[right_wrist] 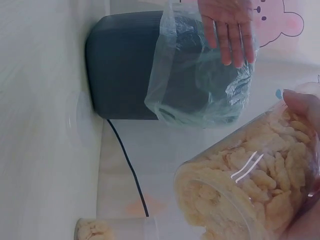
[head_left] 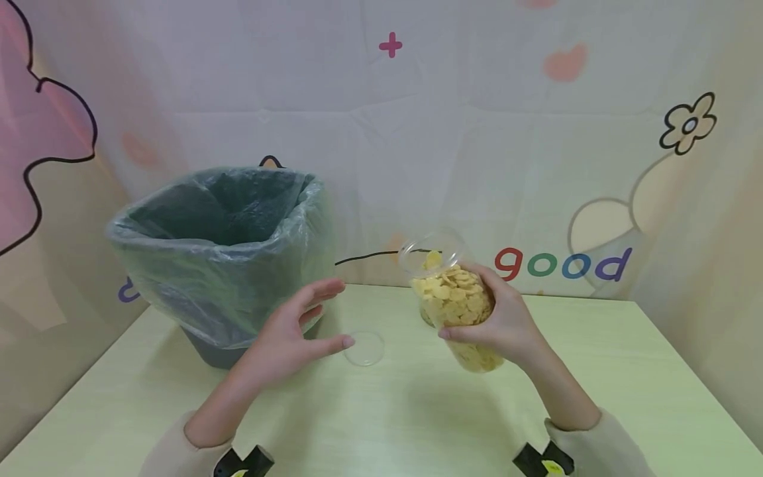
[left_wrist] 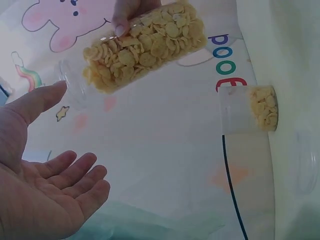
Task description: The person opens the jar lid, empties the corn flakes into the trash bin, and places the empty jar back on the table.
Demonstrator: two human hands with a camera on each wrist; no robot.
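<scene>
My right hand (head_left: 501, 318) grips a clear plastic jar (head_left: 461, 305) full of cornflakes, fingers round its far side and thumb across the front. It is held up off the table, tilted, its clear top end leaning to the upper left. To its left, my left hand (head_left: 295, 334) hovers in front of the bin with nothing in it, thumb and fingers spread apart. A second clear jar (left_wrist: 247, 109), with cornflakes in its lower part, stands behind the held one, mostly hidden in the head view. On the table between the hands lies a round clear lid (head_left: 365, 348).
A dark bin (right_wrist: 125, 65) stands at the back left of the pale table (head_left: 381, 424). Its translucent green bag (head_left: 280, 278) folds over the rim and hangs down outside. A printed cloth backdrop (head_left: 381, 132) rises behind the table.
</scene>
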